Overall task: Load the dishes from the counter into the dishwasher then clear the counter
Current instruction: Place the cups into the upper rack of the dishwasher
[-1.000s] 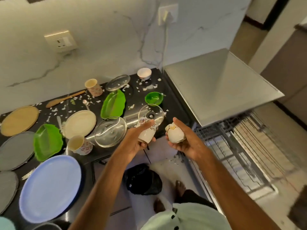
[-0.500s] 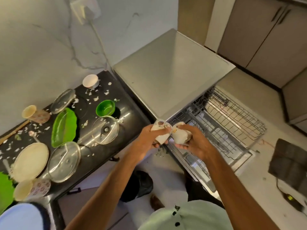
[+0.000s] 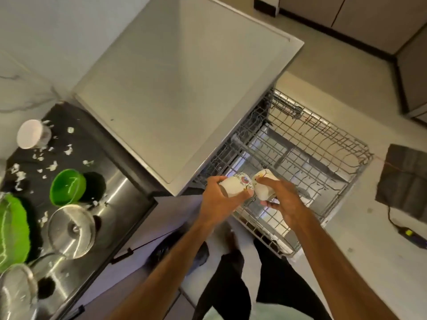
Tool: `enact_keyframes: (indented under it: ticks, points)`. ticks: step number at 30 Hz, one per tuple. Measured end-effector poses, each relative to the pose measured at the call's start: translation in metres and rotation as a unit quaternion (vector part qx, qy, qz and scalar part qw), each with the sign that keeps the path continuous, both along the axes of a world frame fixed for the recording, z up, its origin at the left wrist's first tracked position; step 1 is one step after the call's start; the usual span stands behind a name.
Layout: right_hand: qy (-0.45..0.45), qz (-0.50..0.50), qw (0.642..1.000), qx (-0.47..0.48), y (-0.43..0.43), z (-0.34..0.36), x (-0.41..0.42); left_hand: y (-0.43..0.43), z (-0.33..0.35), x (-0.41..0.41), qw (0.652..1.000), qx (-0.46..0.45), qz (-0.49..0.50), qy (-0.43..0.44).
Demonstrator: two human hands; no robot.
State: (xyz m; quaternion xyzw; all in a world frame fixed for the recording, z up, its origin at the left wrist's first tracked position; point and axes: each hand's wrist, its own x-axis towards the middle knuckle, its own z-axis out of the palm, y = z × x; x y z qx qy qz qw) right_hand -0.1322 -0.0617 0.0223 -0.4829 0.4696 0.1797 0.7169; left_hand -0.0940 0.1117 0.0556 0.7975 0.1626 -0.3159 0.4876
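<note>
Both hands are now off the desk (image 3: 111, 204). The left hand (image 3: 217, 199) grips a flowered cup (image 3: 235, 185) and the right hand (image 3: 284, 202) grips a white cup (image 3: 265, 188), side by side over the near corner of the pulled-out dishwasher rack (image 3: 323, 158). A second ago they hung at the desk edge, so setting the cups down looks imminent. A green bowl (image 3: 68, 187) and a glass lid (image 3: 71, 229) still wait on the desk.
</note>
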Motion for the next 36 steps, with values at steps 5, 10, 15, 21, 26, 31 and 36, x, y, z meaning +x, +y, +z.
enact_keyframes:
  ticks: [5,10,15,21,26,31,36]
  points:
    - [0.020,-0.030,0.999,-0.018,-0.008,-0.082,0.020,-0.014,-0.085,0.029,0.998,0.054,-0.027,-0.026]
    - [0.025,-0.030,0.999,-0.023,-0.004,-0.148,0.032,-0.022,-0.165,0.062,0.995,0.083,-0.038,-0.045]
    - [0.026,-0.026,0.999,-0.027,0.000,-0.185,0.038,-0.029,-0.213,0.093,0.970,0.179,-0.061,-0.150]
    - [0.027,-0.017,0.999,-0.041,0.006,-0.192,0.042,-0.030,-0.239,0.113,0.955,0.247,-0.076,-0.148]
    - [0.022,0.005,0.998,-0.052,0.007,-0.195,0.040,-0.040,-0.244,0.126,0.939,0.293,-0.112,-0.142]
    - [0.019,0.001,0.999,-0.045,0.008,-0.193,0.039,-0.042,-0.236,0.136,0.922,0.310,-0.149,-0.178]
    - [0.019,-0.003,0.999,-0.037,0.014,-0.193,0.040,-0.034,-0.235,0.142,0.932,0.290,-0.142,-0.166]
